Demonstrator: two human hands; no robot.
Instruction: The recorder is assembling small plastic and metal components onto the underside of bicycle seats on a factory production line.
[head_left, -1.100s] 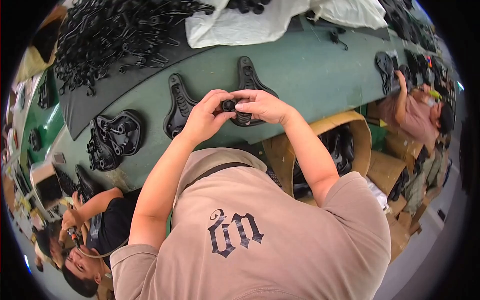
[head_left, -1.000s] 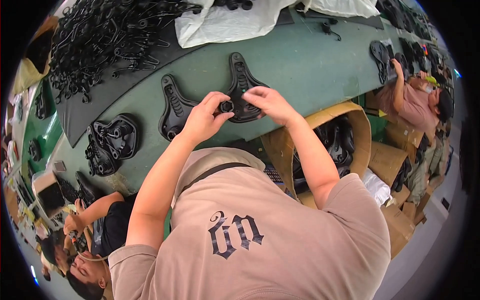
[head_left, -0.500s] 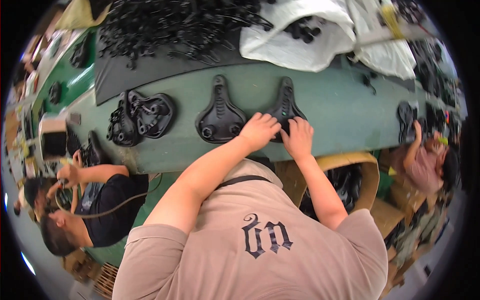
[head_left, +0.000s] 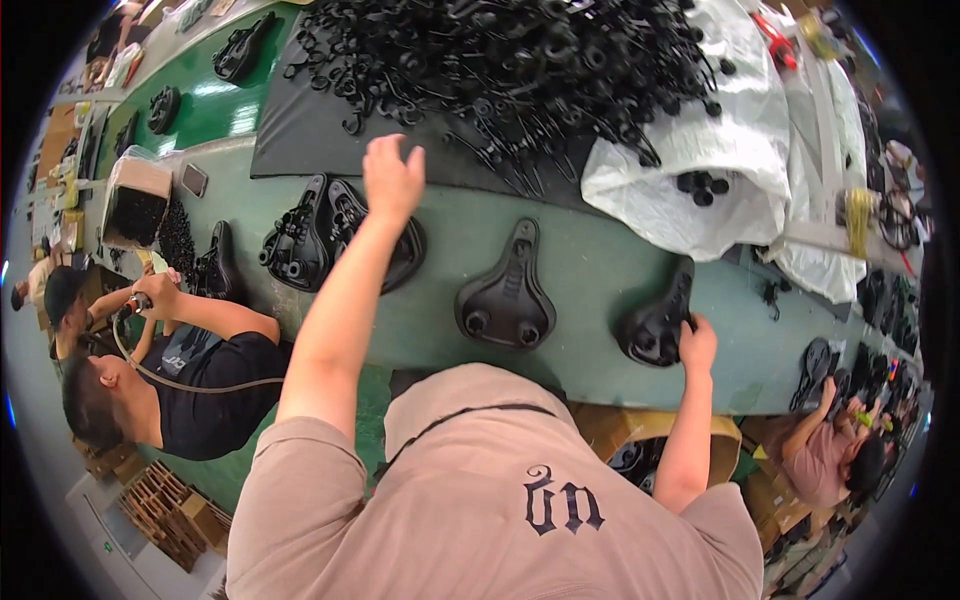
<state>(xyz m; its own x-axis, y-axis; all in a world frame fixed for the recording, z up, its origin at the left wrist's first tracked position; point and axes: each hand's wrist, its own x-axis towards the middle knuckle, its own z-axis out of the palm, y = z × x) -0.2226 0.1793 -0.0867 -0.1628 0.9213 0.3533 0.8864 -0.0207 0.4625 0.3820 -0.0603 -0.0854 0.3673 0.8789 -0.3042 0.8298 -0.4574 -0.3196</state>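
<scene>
My left hand [head_left: 392, 177] is stretched far forward, with the fingers spread loosely and holding nothing. It hovers at the near edge of the black mat [head_left: 300, 130], just in front of the big heap of black metal parts [head_left: 520, 60] that lies on this mat. Under my left forearm there is a stack of black saddle shells [head_left: 310, 235], lying on the green tabletop [head_left: 590, 270].

My right hand [head_left: 697, 345] stays low near the front edge of the tabletop. Its fingers are closed on the wide rear end of a black saddle [head_left: 655, 320], which lies flat with the narrow nose pointing away from me. I cannot see if the thumb goes under the saddle.

Between my two hands, one more black saddle, the middle saddle [head_left: 507, 292], rests alone on the tabletop, touched by nobody.

Behind the right saddle, a white sack [head_left: 690, 170] lies open with some small black pieces on it.

At my left side, a person in a black shirt [head_left: 200, 380] works at the same tabletop and holds a tool with a hose. At the far right, another person in a pink shirt [head_left: 815, 455] is bent over more black parts.
</scene>
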